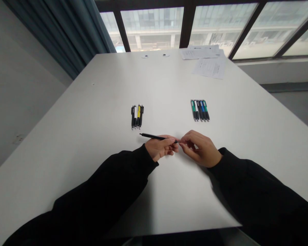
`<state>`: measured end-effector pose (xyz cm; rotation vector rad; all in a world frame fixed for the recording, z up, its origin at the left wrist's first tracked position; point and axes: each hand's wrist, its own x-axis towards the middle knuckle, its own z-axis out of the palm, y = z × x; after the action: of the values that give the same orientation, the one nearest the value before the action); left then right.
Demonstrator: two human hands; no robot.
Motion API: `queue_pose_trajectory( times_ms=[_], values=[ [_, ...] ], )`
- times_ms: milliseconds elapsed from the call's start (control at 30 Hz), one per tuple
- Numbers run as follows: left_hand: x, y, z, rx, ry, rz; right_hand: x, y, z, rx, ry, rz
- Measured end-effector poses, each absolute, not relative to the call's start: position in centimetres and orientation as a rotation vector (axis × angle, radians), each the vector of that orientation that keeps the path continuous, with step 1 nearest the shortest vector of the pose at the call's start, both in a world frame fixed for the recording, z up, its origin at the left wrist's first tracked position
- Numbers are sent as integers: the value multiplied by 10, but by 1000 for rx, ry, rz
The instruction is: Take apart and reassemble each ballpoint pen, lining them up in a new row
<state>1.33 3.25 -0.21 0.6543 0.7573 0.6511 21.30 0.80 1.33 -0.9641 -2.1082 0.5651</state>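
Note:
My left hand (161,146) is closed around a black pen (152,136), thumb on top of the barrel. The pen lies nearly level, its one end sticking out to the left. At the other end, my right hand (199,147) pinches the pen's tip between thumb and forefinger; whether a small part sits in that pinch is too small to make out. Beyond my left hand lies a row of pens (137,117) in black, white and yellow. Farther right rests a second row of pens (200,110) with green, white, black and blue barrels.
Both hands are over a large white table (113,99). Printed papers (207,66) overlap at its far right corner. Two small white pieces with dark spots (165,55) are by the far edge. Windows (154,29) and a blue curtain (74,30) stand behind.

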Motion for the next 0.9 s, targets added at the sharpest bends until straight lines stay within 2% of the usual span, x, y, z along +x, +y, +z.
queue_pose_trajectory(
  times_ms=[667,900],
  values=[
    [13,38,3,494,893,787,246,22,18,-1125,-2182,645],
    [13,38,4,493,889,784,260,33,8,-1234,-2282,524]
  ],
)
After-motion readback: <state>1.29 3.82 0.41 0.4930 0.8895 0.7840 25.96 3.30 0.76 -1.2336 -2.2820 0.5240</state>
